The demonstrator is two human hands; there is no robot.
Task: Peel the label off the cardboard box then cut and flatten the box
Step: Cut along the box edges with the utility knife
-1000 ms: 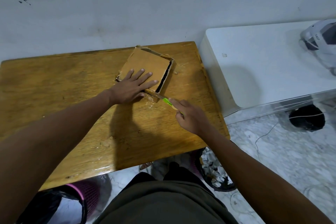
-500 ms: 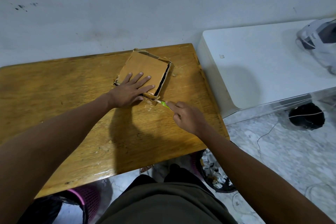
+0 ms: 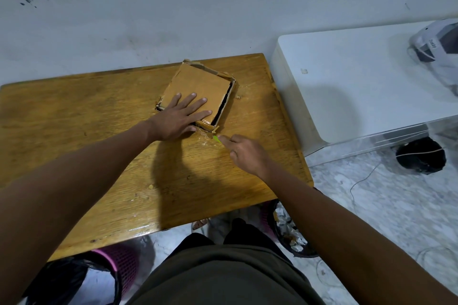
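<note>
A shallow brown cardboard box (image 3: 202, 83) lies on the wooden table (image 3: 74, 136) near its far right corner, with torn edges and a dark gap along its right side. My left hand (image 3: 179, 119) presses flat on the box's near part, fingers spread and straight. My right hand (image 3: 244, 153) grips a small cutter with a green handle (image 3: 216, 138); its tip sits at the box's near right corner. The blade itself is too small to make out.
A white cabinet (image 3: 359, 86) stands right of the table, with a bagged item (image 3: 438, 44) on top. Below the table's near edge are a pink basket with a black bag (image 3: 109, 270) and a bin of paper scraps (image 3: 290, 233). Small cardboard crumbs (image 3: 238, 97) lie beside the box.
My right hand has slid the green cutter forward, from a little short of the box up to its near right corner. My left hand stays pressed on the box.
</note>
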